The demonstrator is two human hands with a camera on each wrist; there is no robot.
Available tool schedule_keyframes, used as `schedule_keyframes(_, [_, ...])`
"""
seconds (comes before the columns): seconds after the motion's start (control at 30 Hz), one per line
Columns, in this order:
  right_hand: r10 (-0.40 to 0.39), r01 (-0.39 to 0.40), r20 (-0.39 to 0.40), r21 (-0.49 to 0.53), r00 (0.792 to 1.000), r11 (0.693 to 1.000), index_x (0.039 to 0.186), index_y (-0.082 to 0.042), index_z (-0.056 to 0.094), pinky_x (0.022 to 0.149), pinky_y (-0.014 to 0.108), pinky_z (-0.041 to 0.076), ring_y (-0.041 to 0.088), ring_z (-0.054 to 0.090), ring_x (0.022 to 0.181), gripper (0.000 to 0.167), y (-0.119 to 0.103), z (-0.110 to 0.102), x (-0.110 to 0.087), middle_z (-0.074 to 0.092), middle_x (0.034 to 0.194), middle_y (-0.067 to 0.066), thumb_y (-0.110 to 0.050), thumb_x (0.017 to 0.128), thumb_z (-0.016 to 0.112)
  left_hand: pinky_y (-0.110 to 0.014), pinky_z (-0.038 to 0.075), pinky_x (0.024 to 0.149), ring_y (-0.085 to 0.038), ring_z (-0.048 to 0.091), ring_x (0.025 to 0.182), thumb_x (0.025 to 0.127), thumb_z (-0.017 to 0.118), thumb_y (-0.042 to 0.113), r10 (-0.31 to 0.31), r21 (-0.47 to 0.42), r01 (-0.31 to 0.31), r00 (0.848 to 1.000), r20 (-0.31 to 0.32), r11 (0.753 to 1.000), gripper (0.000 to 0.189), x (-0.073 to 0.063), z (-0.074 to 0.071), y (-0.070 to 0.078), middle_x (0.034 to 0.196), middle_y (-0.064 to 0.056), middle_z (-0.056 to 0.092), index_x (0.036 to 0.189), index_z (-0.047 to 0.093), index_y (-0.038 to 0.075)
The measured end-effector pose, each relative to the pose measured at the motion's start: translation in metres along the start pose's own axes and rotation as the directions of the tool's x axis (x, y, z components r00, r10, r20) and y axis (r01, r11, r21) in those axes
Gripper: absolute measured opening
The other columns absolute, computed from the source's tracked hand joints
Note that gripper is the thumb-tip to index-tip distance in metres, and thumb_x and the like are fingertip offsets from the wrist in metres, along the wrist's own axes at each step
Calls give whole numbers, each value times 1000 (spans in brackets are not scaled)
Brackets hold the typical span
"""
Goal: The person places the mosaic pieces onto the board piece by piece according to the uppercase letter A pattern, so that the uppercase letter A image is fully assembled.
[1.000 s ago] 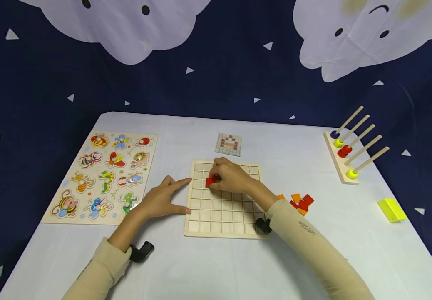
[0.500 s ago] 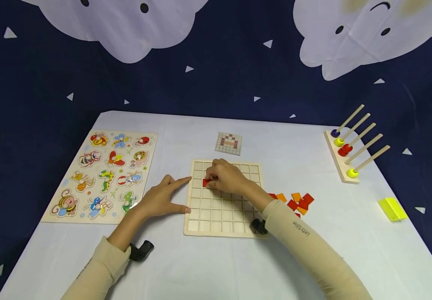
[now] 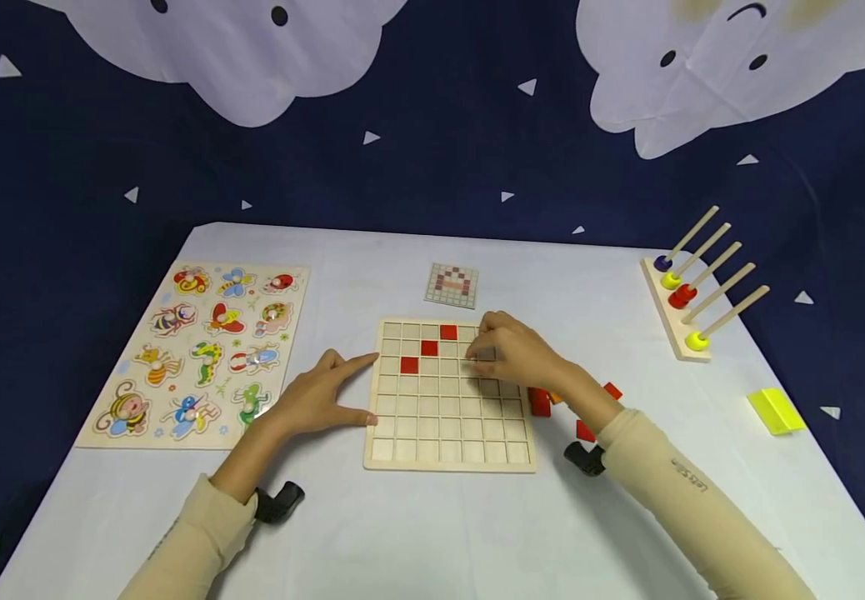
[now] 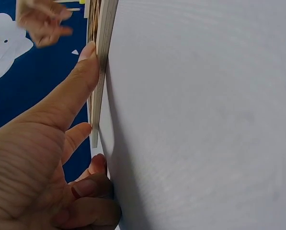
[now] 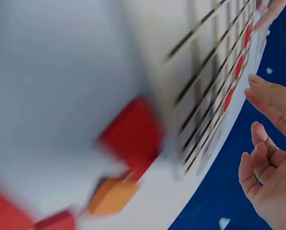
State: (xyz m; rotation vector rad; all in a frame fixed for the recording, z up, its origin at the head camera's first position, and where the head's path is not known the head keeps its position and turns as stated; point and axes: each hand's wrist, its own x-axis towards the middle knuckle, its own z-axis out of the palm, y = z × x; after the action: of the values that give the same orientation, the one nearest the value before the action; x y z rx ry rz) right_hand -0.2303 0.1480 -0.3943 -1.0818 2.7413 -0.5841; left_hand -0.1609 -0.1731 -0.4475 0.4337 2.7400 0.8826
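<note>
A square wooden grid board (image 3: pixel 447 466) lies in the middle of the table, with three red tiles (image 3: pixel 429 348) set on a diagonal in its upper cells. My left hand (image 3: pixel 320 393) touches the board's left edge with straight thumb and index finger; in the left wrist view that thumb (image 4: pixel 75 88) lies against the side of the frame. Over the board's upper right part hovers my right hand (image 3: pixel 518 350), and the right wrist view shows its fingers loosely bent with nothing between them. Right of the board, loose red tiles (image 3: pixel 540 402) and orange ones (image 5: pixel 113 195) are partly hidden under the right forearm.
Behind the board lies a small pattern card (image 3: pixel 452 286). An insect peg puzzle (image 3: pixel 211 325) takes up the left side. At the right stand a wooden bead stacker (image 3: pixel 680 325) with several upright rods and a yellow block (image 3: pixel 776 412). A dark blue cloth (image 3: pixel 432 150) hangs behind the table.
My right hand has let go of the red tile, which now sits in a cell of the board, and has moved to the right. The left hand has stayed at the board's edge.
</note>
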Motion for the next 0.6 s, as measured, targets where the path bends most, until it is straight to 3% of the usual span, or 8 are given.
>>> schedule_keyframes(0.33, [95, -96, -45, -36, 995, 995, 95, -11, 79, 81, 38, 44, 16, 46, 95, 21, 29, -7, -66, 56, 95, 2, -19, 77, 86, -30, 36, 60, -18, 44, 68, 72, 84, 53, -4, 7, 4, 1000, 9, 1000, 95, 0, 0, 0, 102, -8, 45, 152, 42, 24])
schedule_keyframes(0.6, [45, -56, -85, -139, 995, 989, 92, -12, 78, 73, 31, 42, 14, 44, 90, 24, 38, 3, -96, 52, 91, -2, -19, 72, 90, -31, 36, 60, -19, 45, 68, 72, 84, 53, -8, 7, 8, 1000, 10, 1000, 95, 0, -1, 1, 101, -8, 44, 152, 42, 24])
